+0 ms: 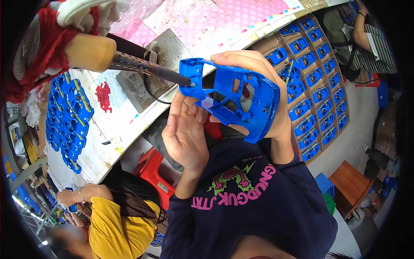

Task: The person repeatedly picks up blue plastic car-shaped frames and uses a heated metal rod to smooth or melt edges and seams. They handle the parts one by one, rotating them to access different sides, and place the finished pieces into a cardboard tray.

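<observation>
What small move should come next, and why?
Probably hold the hollow blue plastic toy-car shell steady in the right grip: the dark metal rod with a pale wooden handle appears to meet its end, and the open left grip lies close below, so a slip might bring fingers against metal.

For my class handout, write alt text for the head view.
A person's right hand holds a hollow blue plastic car body at the tip of a wooden-handled soldering iron, left hand open nearby. More blue bodies lie on both sides.
</observation>
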### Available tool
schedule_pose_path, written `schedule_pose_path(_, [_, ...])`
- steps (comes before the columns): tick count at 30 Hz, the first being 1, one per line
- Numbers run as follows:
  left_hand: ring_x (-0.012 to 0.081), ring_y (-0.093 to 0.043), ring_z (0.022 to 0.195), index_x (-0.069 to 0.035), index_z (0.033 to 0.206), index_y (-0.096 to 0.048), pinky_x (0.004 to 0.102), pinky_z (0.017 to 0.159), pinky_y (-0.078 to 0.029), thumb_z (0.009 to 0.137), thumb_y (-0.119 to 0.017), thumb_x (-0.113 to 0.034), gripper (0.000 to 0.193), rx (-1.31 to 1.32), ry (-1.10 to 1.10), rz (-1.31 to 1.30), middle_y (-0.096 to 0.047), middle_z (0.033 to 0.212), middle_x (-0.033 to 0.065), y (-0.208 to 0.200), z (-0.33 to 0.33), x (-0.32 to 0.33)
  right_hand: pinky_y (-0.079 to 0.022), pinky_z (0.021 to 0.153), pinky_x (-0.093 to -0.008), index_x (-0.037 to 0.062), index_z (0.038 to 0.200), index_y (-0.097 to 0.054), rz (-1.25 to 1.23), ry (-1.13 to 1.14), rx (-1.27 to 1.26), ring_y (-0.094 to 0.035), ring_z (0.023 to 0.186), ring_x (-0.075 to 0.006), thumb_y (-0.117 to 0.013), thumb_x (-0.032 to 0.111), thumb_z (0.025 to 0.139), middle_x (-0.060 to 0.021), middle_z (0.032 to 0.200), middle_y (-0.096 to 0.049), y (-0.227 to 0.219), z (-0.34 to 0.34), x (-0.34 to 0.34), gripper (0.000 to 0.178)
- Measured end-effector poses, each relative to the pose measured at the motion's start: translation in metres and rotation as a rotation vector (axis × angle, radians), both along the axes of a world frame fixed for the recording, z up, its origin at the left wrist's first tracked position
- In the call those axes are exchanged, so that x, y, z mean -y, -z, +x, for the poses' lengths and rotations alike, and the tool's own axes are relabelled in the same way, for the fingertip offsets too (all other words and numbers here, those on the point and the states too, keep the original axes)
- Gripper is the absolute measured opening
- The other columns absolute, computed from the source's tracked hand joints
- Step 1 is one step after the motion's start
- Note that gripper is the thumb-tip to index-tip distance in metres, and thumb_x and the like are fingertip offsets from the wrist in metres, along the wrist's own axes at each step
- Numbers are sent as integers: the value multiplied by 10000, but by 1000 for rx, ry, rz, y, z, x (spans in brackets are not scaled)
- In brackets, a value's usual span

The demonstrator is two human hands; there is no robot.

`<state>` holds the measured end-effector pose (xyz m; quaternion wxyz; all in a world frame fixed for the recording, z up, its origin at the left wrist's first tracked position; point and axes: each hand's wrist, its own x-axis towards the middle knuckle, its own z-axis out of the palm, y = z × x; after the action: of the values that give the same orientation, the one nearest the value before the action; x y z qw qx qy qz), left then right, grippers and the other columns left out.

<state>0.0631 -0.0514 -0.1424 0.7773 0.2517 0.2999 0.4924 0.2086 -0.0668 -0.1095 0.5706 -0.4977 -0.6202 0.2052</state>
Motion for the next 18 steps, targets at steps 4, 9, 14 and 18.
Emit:
schedule_pose_path(4, [139,-404,862,43,1221,-332,247,694,-309,836,-244,-315,533,-4,2,1,-456,1122,120,1,0,0,-419,779,-303,15,1049,-492,15,10,26,-529,916,-276,-641,25,554,-142,997,-524,-1,0,-1,517])
schedule_pose_path(9, [133,-378,815,62,1216,-321,247,685,-302,833,-250,-318,544,-4,-1,-5,-456,1036,93,-2,2,-1,-419,780,-302,15,1050,-493,19,7,45,-530,919,-270,-646,28,557,-140,1002,-525,-1,2,-1,516])
schedule_pose_path(14, [130,-358,787,76,1210,-311,249,679,-296,830,-257,-322,553,-13,5,6,-436,946,69,-4,3,-2,-421,778,-302,15,1050,-493,20,8,50,-532,916,-267,-657,38,559,-140,1000,-526,-1,2,-1,519])
schedule_pose_path(18, [130,-360,789,75,1211,-312,247,679,-297,831,-257,-324,554,-23,-2,-4,-439,955,70,-5,3,-1,-424,770,-300,14,1048,-494,23,13,47,-536,904,-266,-661,43,564,-140,992,-528,-1,2,0,513])
